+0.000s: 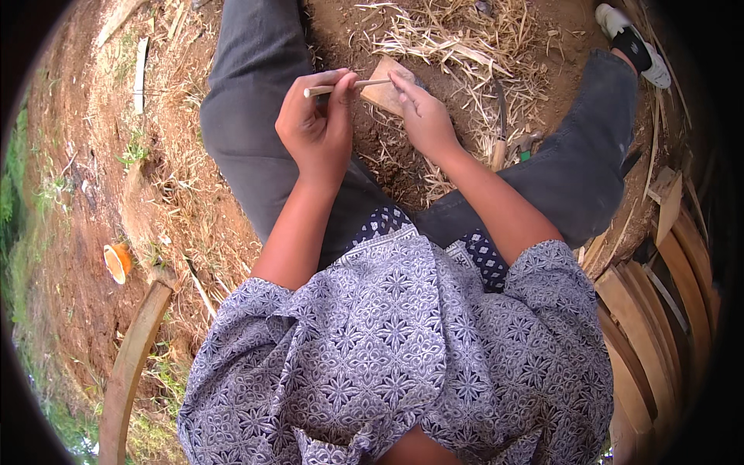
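A thin pale wooden stick [370, 83] spans the gap between my two hands, lying nearly level. My left hand [316, 128] is closed round it, with the thicker cut end poking out to the left past the fingers. At the narrower end, the thumb and fingertips of my right hand [425, 120] pinch the stick. Below and behind the hands, a flat wooden block [381, 94] rests on the ground, partly covered by the right hand. To the right of that hand lies a knife with a dark curved blade and a pale wooden handle [498, 155].
Pale shavings [457, 39] litter the soil between my outstretched legs. By my right thigh sits a tool with a green part [526, 147]. Stacked boards [639, 341] stand at the right, a curved wooden beam [133, 364] at the lower left, and an orange cup-like object [118, 263] nearby.
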A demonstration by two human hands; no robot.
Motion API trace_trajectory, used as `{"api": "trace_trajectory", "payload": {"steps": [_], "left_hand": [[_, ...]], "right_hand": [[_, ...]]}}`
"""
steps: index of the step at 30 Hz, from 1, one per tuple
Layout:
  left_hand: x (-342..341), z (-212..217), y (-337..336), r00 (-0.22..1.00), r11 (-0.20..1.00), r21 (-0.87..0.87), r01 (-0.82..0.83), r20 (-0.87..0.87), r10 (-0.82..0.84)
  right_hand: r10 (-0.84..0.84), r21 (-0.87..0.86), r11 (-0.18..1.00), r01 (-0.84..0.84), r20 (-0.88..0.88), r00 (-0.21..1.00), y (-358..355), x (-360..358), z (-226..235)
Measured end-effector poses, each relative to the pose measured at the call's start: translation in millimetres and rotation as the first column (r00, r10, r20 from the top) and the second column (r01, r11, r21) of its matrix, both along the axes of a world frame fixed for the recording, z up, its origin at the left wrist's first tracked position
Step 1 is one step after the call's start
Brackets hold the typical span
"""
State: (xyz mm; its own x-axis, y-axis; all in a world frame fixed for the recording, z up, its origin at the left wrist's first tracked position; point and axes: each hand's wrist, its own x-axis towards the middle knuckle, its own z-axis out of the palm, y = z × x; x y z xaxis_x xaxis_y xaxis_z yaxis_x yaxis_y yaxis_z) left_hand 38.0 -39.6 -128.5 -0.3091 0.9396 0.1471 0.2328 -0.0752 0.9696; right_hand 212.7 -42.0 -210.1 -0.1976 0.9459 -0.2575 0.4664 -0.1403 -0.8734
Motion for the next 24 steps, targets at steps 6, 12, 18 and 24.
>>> {"api": "trace_trajectory", "payload": {"steps": [6,12,18,24], "left_hand": [[4.4,-1.3,0.4,0.989,0.994,-0.001,-0.11,0.098,0.109],[4.4,-3.1,-1.1,0.994,0.995,0.081,-0.064,-0.085,0.071],[4.0,4.3,-1.0,0.992,0.995,0.024,-0.098,-0.073,0.099],[-4.0,14.4,-11.2,0.945,0.998,0.057,-0.007,-0.326,0.025]], "right_hand": [[0.056,-0.049,0.997,-0.06,-0.068,0.996,0.7,-11.5,33.6],[0.08,0.002,0.997,-0.081,-0.143,0.986,23.8,-22.7,53.1],[0.137,0.034,0.991,-0.133,-0.144,0.98,21.4,-21.9,59.8],[0.203,0.016,0.979,-0.204,-0.208,0.957,9.9,-21.4,70.9]]}}
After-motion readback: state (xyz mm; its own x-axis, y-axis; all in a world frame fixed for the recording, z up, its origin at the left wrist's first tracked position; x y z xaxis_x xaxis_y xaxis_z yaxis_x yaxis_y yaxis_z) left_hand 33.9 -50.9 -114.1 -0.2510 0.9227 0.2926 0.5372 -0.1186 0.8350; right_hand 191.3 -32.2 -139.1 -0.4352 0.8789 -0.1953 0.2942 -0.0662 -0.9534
